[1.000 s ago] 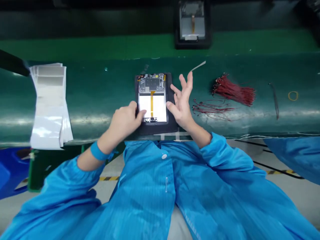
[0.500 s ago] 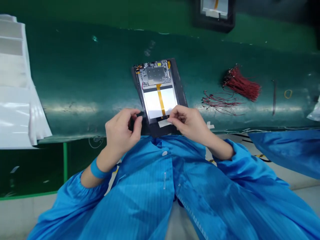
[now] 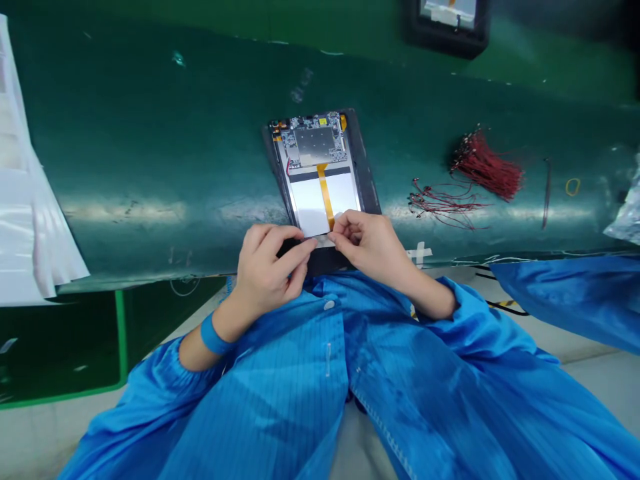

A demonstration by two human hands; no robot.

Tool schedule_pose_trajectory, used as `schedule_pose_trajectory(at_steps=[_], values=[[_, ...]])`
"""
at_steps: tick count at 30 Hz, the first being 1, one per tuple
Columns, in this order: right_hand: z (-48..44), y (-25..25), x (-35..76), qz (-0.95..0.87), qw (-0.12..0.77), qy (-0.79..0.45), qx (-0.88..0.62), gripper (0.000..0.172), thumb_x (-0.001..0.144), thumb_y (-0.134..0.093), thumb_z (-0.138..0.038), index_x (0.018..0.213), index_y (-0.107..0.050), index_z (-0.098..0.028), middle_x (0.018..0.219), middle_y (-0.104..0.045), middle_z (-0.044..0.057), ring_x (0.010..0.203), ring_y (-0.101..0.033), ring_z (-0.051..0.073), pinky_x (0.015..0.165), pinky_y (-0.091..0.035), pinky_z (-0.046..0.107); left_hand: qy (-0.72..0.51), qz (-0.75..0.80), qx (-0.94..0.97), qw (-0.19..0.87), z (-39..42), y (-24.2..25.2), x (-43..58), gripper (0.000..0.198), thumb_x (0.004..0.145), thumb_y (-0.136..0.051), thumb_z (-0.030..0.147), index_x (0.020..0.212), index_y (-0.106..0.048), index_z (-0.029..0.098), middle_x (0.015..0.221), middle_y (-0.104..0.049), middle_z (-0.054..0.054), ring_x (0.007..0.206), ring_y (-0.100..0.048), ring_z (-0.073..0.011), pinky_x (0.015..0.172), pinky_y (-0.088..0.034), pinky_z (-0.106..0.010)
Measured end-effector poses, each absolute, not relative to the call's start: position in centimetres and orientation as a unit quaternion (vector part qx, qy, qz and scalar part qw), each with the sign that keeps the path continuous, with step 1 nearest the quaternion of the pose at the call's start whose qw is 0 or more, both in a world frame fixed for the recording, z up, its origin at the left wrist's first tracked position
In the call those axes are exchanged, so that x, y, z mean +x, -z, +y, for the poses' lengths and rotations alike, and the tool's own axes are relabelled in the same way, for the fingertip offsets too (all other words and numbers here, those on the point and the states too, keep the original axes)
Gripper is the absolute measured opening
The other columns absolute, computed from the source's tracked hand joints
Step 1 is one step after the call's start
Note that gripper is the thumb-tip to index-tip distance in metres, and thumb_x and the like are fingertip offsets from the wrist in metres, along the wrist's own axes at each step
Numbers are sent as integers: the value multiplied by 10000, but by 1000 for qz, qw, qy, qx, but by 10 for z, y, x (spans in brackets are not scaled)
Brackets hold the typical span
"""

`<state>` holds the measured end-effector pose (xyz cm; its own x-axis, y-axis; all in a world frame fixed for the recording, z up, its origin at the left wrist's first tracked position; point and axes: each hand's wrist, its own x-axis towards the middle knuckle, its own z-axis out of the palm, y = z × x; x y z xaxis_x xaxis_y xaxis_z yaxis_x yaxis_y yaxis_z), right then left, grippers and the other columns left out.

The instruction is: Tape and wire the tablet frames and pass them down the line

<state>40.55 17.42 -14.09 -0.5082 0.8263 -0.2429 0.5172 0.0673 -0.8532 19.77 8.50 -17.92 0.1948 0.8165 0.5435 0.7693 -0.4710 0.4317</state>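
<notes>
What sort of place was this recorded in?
Probably an electronics assembly workshop: an opened tablet-like device with exposed circuit board, a bundle of red wires, and a blue smock.

**No lettering legible**

No word, number, brand or sign can be read. At 12 o'clock, any print on the circuit board [image 3: 314, 143] or its small yellow patch [image 3: 323, 122] is too fine to make out. Farther off, also near 12 o'clock, a pale, smudged mark [image 3: 302, 85] on the green bench [image 3: 210, 147] is too blurred to decipher.
</notes>
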Motion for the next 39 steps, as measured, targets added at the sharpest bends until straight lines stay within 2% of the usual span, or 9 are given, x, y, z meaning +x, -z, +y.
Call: schedule_pose_trajectory(at_steps=[7, 13, 24, 34, 36, 39], values=[[174, 139, 402, -726, 144, -475, -476, 119, 913, -646, -197, 799, -613, -198, 693, -653, -28, 610, -569, 108, 649, -413, 264, -327, 514, 792, 32, 83, 187, 197, 384, 917, -685, 149, 1279, -757, 256, 1253, -724, -118, 1027, -588, -298, 854, -458, -460], [174, 133, 398, -753, 113, -429, -486, 124, 905, -638, -155, 797, -604, -205, 686, -649, -25, 611, -544, 114, 656, -389, 263, -286, 545, 785, 65, 82, 189, 196, 378, 937, -658, 210, 1271, -791, 325, 1275, -715, -107, 1060, -593, -306, 896, -445, -496], [170, 135, 395, -804, 76, -350, -475, 109, 924, -582, -142, 847, -557, -214, 729, -649, 3, 646, -575, 149, 655, -356, 280, -315, 516, 796, 28, 83, 192, 197, 390, 941, -678, 163, 1314, -756, 247, 1270, -719, -124, 1053, -581, -304, 862, -451, -463], [164, 136, 393, -842, 18, -262, -471, 57, 998, -539, -198, 952, -573, -201, 838, -708, 60, 674, -578, 183, 636, -290, 317, -294, 537, 791, 16, 79, 193, 199, 384, 945, -669, 184, 1306, -768, 273, 1277, -732, -108, 1066, -590, -300, 874, -459, -474], [165, 137, 398, -842, 29, -240, -482, 48, 1004, -574, -244, 982, -573, -201, 867, -709, 68, 683, -578, 190, 627, -266, 319, -279, 551, 786, 16, 76, 193, 201, 383, 944, -669, 192, 1298, -774, 293, 1290, -732, -99, 1085, -590, -307, 885, -452, -485], [171, 141, 411, -829, 67, -244, -498, 125, 971, -666, -281, 976, -562, -213, 845, -682, 46, 688, -561, 184, 628, -269, 308, -269, 570, 776, 22, 72, 191, 205, 373, 945, -673, 202, 1293, -776, 288, 1328, -717, -113, 1122, -581, -328, 914, -436, -511]])
